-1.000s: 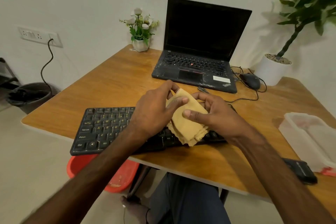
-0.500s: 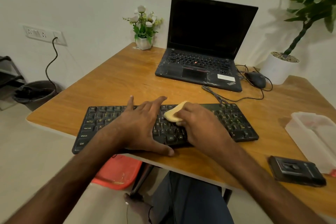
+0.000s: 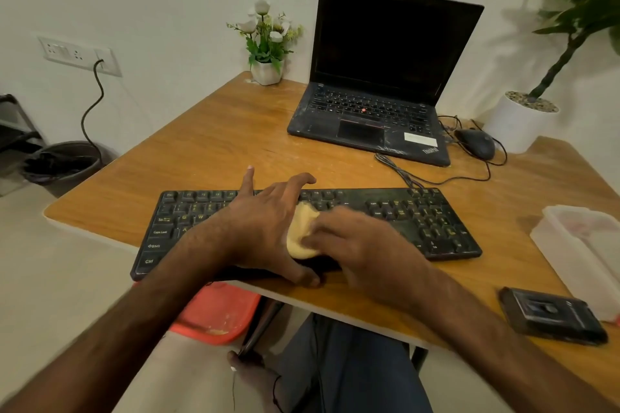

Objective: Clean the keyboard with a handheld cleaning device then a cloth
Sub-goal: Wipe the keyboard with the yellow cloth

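Over the mid keys, the right hand point(image 3: 365, 251) had its grip round a bunched yellow cloth point(image 3: 300, 233), pressed to the keyboard point(image 3: 419, 221), fingers blurred; just beside it the left hand point(image 3: 265, 228) lay flat w/ grip wide, fingers spread across the keys & thumb at the near edge. Keyboard sat along the front of the wooden worktop point(image 3: 218, 151). Further out lay a black handheld device point(image 3: 553, 318) at near right, next to a clear plastic box point(image 3: 583, 245), & an open laptop point(image 3: 385, 77) w/ mouse point(image 3: 474, 142) at the back.
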